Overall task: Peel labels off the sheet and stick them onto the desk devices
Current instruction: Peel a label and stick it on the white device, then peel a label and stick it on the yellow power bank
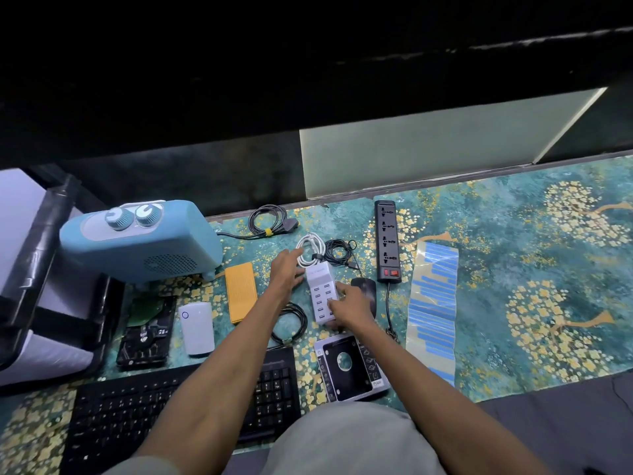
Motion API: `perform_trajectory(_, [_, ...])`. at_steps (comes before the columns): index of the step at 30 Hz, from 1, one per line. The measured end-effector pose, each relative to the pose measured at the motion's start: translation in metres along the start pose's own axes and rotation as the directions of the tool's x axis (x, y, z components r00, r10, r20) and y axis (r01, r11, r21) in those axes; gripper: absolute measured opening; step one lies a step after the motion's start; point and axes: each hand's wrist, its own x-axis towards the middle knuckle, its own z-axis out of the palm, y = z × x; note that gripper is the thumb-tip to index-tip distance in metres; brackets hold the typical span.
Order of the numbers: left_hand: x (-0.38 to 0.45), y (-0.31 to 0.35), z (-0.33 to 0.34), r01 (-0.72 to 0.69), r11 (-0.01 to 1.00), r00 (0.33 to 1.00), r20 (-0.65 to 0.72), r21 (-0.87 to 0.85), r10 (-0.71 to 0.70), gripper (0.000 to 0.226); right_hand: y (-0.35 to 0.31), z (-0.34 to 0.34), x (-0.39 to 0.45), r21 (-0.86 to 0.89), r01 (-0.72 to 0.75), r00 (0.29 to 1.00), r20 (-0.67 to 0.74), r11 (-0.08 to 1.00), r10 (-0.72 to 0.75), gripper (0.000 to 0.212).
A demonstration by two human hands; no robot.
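A white multi-port USB charger (320, 286) lies in the middle of the patterned mat. My left hand (286, 269) reaches past its left side, fingers straight, fingertips at the coiled white cable (310, 250) behind it. My right hand (351, 303) rests on the charger's right front part, fingers bent over the ports; whether a label is under them is hidden. The label sheet (433, 310), a long clear strip with blue labels, lies to the right on the mat.
Around the charger lie a black power strip (387, 240), a black mouse (366, 287), an orange case (240, 296), a white power bank (196, 329), a hard drive (145, 337), a drive caddy (349, 366), a black keyboard (137, 406), a blue heater (137, 240) and black cables (267, 219).
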Motion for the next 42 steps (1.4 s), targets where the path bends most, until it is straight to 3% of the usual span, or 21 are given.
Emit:
perform_trajectory(2, [-0.001,-0.004,-0.001,-0.022,1.0,0.999,-0.036,-0.01,0.021,0.063,-0.004,0.005,0.0,-0.15,0.089,0.993,-0.064,0.985,-0.099,0.046])
perform_trajectory(4, [-0.003,-0.015,-0.001,-0.034,0.999,0.99,-0.134,0.022,0.036,0.053,-0.008,0.005,0.001,-0.321,0.135,0.975,-0.126,0.937,-0.183,0.047])
perform_trajectory(7, [-0.017,-0.032,0.001,-0.055,0.987,0.97,-0.225,0.154,0.089,0.044,-0.016,-0.001,-0.001,-0.609,0.11,0.958,-0.144,0.786,-0.246,0.029])
perform_trajectory(9, [-0.033,-0.034,0.004,-0.124,0.955,0.954,-0.231,0.269,0.189,0.028,-0.019,-0.004,-0.003,-0.673,0.092,0.944,-0.176,0.734,-0.279,0.026])
perform_trajectory(14, [-0.052,-0.038,0.017,-0.26,0.893,0.899,-0.244,0.369,0.362,0.017,-0.014,-0.016,-0.009,-0.505,0.115,0.886,-0.338,0.856,-0.318,0.019])
perform_trajectory(20, [-0.068,-0.051,0.055,-0.385,0.8,0.89,-0.043,0.461,0.453,0.006,0.011,-0.045,-0.024,-0.34,0.018,0.847,-0.495,0.94,-0.195,0.016])
perform_trajectory(24, [-0.082,-0.077,0.101,-0.373,0.766,0.927,0.181,0.524,0.327,0.008,0.054,-0.08,-0.038,-0.201,-0.133,0.786,-0.618,0.97,-0.02,0.021])
perform_trajectory(28, [-0.091,-0.097,0.143,-0.396,0.62,0.912,0.366,0.677,0.182,0.026,0.103,-0.115,-0.06,-0.103,-0.333,0.693,-0.701,0.937,0.169,0.036])
perform_trajectory(31, [-0.094,-0.092,0.16,-0.399,0.534,0.909,0.397,0.745,0.125,0.023,0.126,-0.128,-0.069,0.087,-0.365,0.705,-0.624,0.927,0.336,0.048])
perform_trajectory(33, [-0.095,-0.086,0.172,-0.391,0.494,0.909,0.409,0.776,0.077,0.016,0.135,-0.134,-0.07,0.172,-0.308,0.738,-0.577,0.936,0.349,0.053])
perform_trajectory(38, [-0.082,-0.092,0.185,-0.295,0.641,0.922,0.386,0.708,-0.002,0.024,0.134,-0.143,-0.074,0.257,-0.185,0.762,-0.572,0.949,0.304,0.04])
perform_trajectory(42, [-0.085,-0.094,0.182,-0.34,0.704,0.899,0.436,0.624,0.048,0.031,0.128,-0.148,-0.077,-0.059,-0.257,0.752,-0.639,0.965,0.161,0.036])
